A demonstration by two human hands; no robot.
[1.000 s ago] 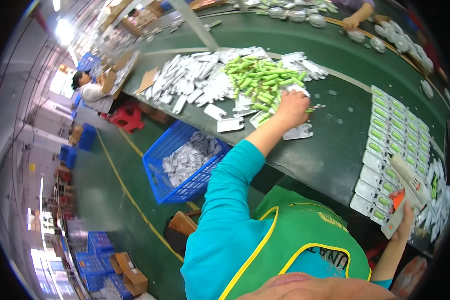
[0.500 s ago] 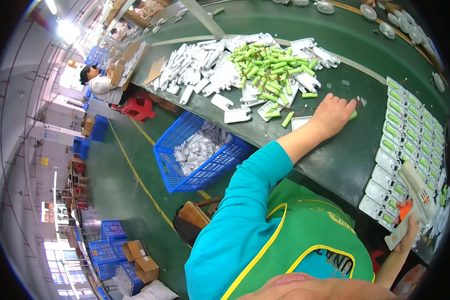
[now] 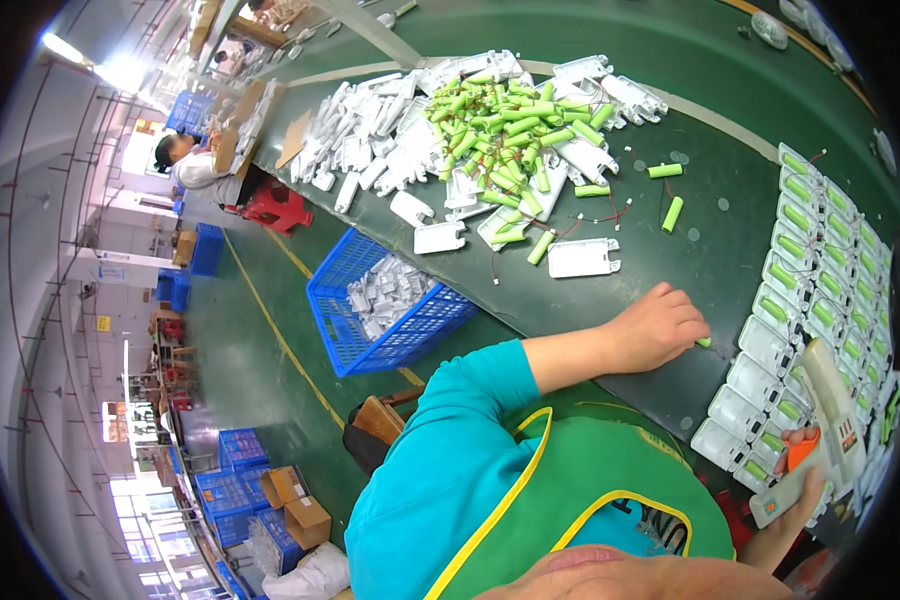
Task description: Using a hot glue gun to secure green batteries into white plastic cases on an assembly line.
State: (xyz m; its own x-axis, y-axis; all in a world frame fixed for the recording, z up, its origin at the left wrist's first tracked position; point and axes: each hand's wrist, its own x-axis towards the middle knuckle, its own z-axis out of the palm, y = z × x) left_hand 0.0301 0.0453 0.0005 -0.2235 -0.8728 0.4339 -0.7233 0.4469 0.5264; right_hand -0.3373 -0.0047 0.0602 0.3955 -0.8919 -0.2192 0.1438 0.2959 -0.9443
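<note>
1. Our left hand [image 3: 658, 328] is closed on what looks like a green cell [image 3: 705, 342], mostly hidden, over the bench [image 3: 690, 270], just left of the shell rows [image 3: 767, 345].
2. Our right hand [image 3: 808, 492] wraps the gun [image 3: 838, 425] at the rows' near end.
3. More cells [image 3: 520, 126] lie piled farther left.

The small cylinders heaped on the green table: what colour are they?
The small heaped cylinders are bright lime green, best seen in the head view.

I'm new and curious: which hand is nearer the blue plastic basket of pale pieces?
Left. The left hand is right of the basket; the right hand, much farther right.
</note>
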